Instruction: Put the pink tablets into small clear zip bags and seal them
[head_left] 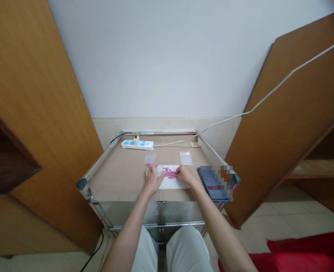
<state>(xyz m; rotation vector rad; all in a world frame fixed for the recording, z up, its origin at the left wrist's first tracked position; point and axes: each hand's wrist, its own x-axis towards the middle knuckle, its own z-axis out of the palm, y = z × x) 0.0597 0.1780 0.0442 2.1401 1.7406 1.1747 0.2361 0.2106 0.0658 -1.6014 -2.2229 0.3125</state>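
Observation:
Many small pink beads (169,173) lie in a loose pile on a white sheet of paper (171,184). At the sheet's left edge my left hand (153,180) is curled around a small, whitish, round container (159,170); its contents do not show. My right hand (184,175) is at the right side of the pile, fingertips pinched together among the beads. What sits between those fingertips is too small to make out. Just behind my left hand is a clear zip bag (150,158) with a few pink pieces in it. Another clear zip bag (186,158) lies beyond the sheet.
A white power strip (137,144) with a plug in it lies at the back left of the cardboard-covered table (116,177). Its white cord (220,121) runs off to the right. A tablet (214,185) rests at the right edge, and a small brown card (195,144) lies at the back.

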